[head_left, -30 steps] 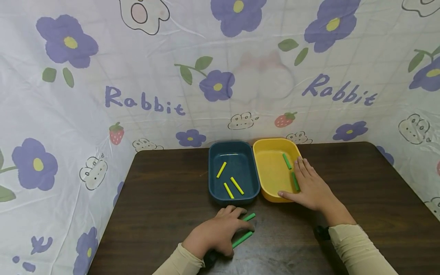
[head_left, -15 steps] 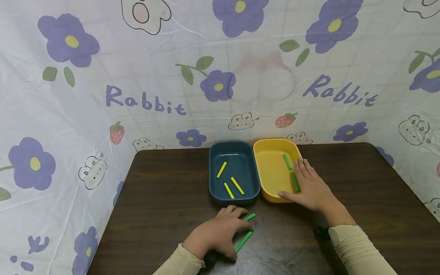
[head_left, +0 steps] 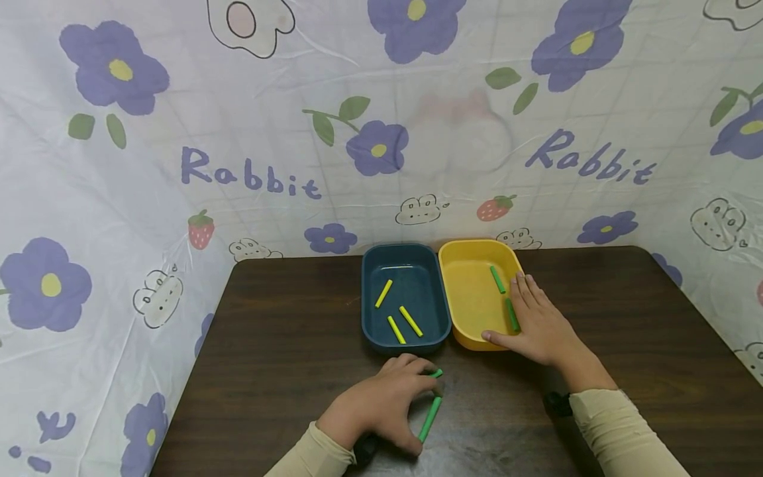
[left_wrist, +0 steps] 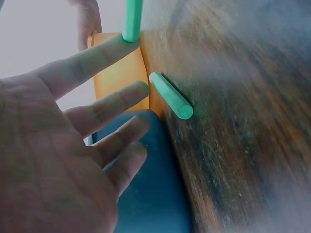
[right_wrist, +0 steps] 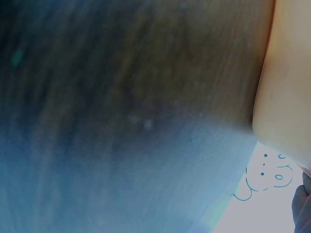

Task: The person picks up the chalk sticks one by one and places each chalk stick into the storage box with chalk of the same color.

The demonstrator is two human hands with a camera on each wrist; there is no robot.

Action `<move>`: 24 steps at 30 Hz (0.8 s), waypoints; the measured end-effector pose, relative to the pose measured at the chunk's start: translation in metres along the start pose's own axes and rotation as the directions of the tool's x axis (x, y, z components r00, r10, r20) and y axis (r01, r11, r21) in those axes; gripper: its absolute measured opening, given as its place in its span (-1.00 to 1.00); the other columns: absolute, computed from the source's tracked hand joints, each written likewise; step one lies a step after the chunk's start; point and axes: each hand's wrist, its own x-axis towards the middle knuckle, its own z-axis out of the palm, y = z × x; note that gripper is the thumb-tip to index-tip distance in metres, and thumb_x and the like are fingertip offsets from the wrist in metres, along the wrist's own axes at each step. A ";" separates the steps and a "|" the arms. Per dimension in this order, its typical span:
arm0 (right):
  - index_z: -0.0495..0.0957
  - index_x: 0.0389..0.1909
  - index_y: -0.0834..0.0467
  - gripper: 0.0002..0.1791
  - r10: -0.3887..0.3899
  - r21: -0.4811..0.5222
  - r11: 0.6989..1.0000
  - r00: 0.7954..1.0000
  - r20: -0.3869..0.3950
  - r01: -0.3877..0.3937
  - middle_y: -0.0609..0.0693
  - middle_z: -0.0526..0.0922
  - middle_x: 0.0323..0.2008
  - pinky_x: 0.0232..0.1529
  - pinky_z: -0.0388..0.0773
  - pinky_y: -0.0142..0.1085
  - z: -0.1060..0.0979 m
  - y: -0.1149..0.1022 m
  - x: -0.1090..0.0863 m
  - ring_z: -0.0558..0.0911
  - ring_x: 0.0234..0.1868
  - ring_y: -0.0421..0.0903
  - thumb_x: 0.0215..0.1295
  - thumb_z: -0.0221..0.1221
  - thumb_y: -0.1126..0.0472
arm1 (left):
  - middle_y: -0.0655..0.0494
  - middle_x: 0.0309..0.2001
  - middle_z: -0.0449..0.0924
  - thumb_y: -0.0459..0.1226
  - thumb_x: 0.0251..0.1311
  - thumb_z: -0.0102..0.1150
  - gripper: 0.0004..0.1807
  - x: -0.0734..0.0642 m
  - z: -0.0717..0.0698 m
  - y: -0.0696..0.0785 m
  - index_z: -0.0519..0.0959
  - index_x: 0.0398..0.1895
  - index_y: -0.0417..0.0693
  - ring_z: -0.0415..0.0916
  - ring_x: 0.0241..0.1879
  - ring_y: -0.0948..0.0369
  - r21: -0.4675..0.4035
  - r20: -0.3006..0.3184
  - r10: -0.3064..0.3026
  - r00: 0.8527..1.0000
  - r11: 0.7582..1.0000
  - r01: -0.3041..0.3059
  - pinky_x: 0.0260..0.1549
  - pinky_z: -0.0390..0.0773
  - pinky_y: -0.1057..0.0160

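My left hand (head_left: 378,404) is low over the table in front of the bins, thumb and index finger spread around the two ends of a green chalk stick (head_left: 430,421). In the left wrist view the index fingertip meets one end of this chalk (left_wrist: 132,19); the other fingers are extended. A second green chalk stick (left_wrist: 171,96) lies on the table beyond the fingertips, mostly hidden by them in the head view. My right hand (head_left: 542,324) rests along the right rim of the yellow bin (head_left: 477,291), fingers straight, thumb over the near corner. Two green chalk sticks (head_left: 497,279) lie inside.
Left of the yellow bin, side by side with it, stands a dark blue bin (head_left: 372,265) holding several yellow chalk sticks (head_left: 410,321). Both are near the back edge of the dark wooden table (head_left: 286,331). A printed cloth (head_left: 262,99) hangs behind.
The chalk at my left hand has swung steeper as the thumb shifted right and toward me. The left fingers now cover more of the other green chalk. My right hand stays put.
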 end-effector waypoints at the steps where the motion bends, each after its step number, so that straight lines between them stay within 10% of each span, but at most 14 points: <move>1: -0.26 0.69 0.37 0.39 0.000 -0.001 1.000 1.000 -0.001 0.000 0.35 -0.26 0.71 0.64 -0.04 0.27 0.000 0.000 0.000 -0.17 0.72 0.34 0.31 0.10 -0.56 | 0.14 0.50 0.39 0.02 -0.09 0.63 -0.27 0.000 0.000 0.000 0.63 0.26 0.24 0.25 0.48 0.11 0.002 -0.006 0.009 1.000 1.000 -0.009 0.43 0.37 0.01; 24: -0.26 0.70 0.36 0.38 -0.001 0.004 1.000 1.000 -0.017 0.001 0.35 -0.25 0.71 0.64 -0.04 0.26 0.002 -0.001 -0.003 -0.16 0.72 0.34 0.31 0.11 -0.55 | 0.22 0.15 0.58 0.04 -0.12 0.59 -0.20 0.003 -0.001 -0.001 0.61 0.30 0.12 0.40 0.02 0.35 0.013 -0.159 0.131 0.979 0.991 -0.131 0.11 0.49 0.34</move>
